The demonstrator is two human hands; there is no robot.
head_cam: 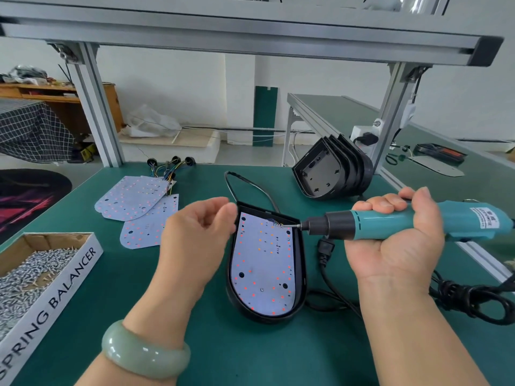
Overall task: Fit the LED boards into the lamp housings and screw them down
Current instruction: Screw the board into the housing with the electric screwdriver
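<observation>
Bangle (145, 355) on left wrist | left hand (200, 229) fingers loosely curled, by housing (259, 319) far-left rim | right hand (395, 246) clamped round screwdriver (390, 223), bit at far-right corner of board (264, 271) | board seated in housing, between the hands | screw box (69, 274) near left | spare boards (133, 199) far left

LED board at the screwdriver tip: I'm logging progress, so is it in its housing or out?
In. The LED board lies flat inside the black housing, whose rim rings it on all sides.
</observation>
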